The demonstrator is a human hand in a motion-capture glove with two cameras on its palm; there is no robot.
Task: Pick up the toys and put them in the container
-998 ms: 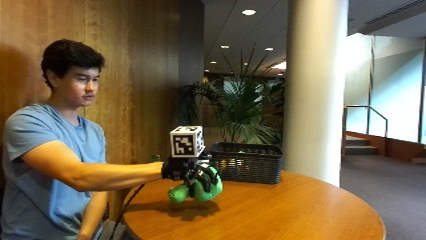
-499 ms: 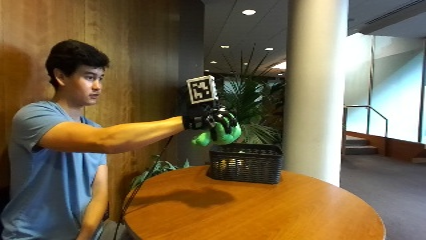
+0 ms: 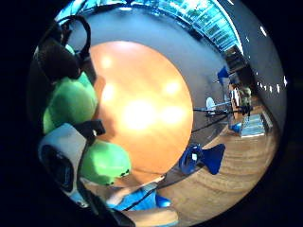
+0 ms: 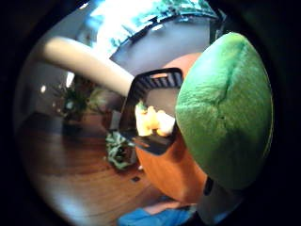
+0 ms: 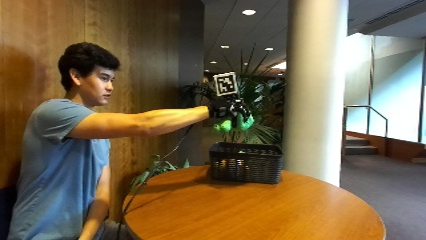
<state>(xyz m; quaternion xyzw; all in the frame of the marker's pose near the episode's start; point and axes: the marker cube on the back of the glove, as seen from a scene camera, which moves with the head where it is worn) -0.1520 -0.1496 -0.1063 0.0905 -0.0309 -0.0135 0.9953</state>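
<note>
Green toy (image 5: 232, 123) looks soft, light and squashy; the gloved right hand (image 5: 225, 109) grips its body above the black basket (image 5: 245, 162), fingers curled around it.

A round wooden desk (image 5: 266, 210) stands beside a wood-panelled wall (image 5: 40, 35). Behind it rises a thick white column (image 5: 316, 85), with a leafy potted plant (image 5: 263, 100) beside it. Recessed ceiling lights (image 5: 249, 12) glow, and steps with a handrail (image 5: 363, 142) lie beyond.
</note>
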